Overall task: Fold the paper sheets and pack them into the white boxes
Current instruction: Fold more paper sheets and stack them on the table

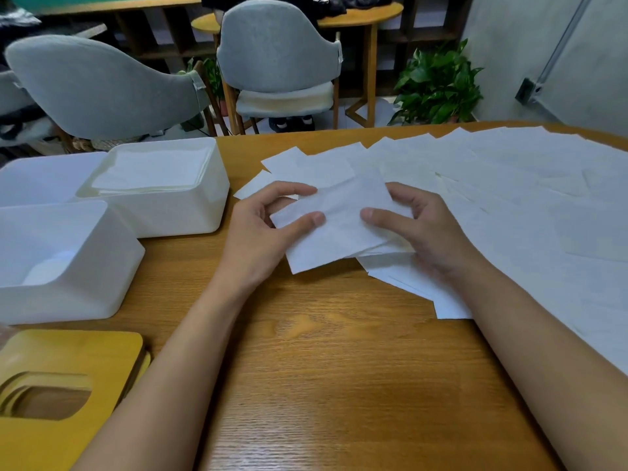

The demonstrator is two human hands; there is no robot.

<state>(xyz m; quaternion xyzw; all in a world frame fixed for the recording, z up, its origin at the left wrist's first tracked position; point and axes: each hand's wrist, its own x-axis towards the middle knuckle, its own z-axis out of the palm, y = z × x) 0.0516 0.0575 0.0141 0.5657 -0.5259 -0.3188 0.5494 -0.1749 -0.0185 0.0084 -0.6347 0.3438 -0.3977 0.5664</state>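
- Nearest me, at the table's [339,385] left corner, lies a stack of yellow lids [61,355] with oval slots, well apart from the work.
- Over the bare wood, both forearms reach forward. The left hand [261,229] pinches the paper sheet [339,226] at its left edge, thumb on top and fingers curled behind.
- The right hand [424,229] grips the same sheet's right side, thumb pressed on top — the other fingers are tucked under, among more paper.
- That sheet is held slightly raised and tilted, over a few loose pieces that poke out below the right wrist.
- To my eye a fold is in progress. The paper looks thin and limp, so an uneven pull from either thumb could skew the crease or leave the edges mismatched.
- The pieces beneath could also cling and be dragged along when the sheet is carried off.
- Left of the hands stands a near white box [68,300]; I cannot tell what is inside.
- Behind it, a second white box [190,212] already holds folded sheets [153,171] — a careless drop there could spring the fold open or ruffle the pile.
- Farther right, unfolded sheets [509,185] fan across the table.
- Beyond stand grey chairs [278,45] and a potted plant [438,86].
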